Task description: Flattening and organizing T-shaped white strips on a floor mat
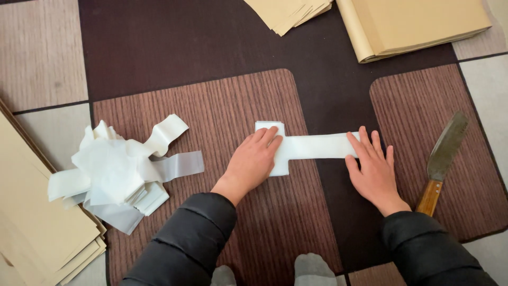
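On patterned floor: white paper strip [312, 146], pinned flat under my spread left hand [253, 159] and right hand [373, 168]. Wooden-handled knife [442, 161] lay beside the right hand, blade possibly rusted.

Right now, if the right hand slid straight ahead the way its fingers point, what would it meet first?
The right hand points up and slightly left, its fingertips on the white paper strip. It would cross that strip first; past it lies bare dark floor, then probably the folded tan paper stack.

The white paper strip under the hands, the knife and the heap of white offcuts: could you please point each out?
white paper strip [317, 146]: head view, on its bare middle between the hands.
knife [445, 149]: head view, on the blade.
heap of white offcuts [114, 172]: head view, on its centre.
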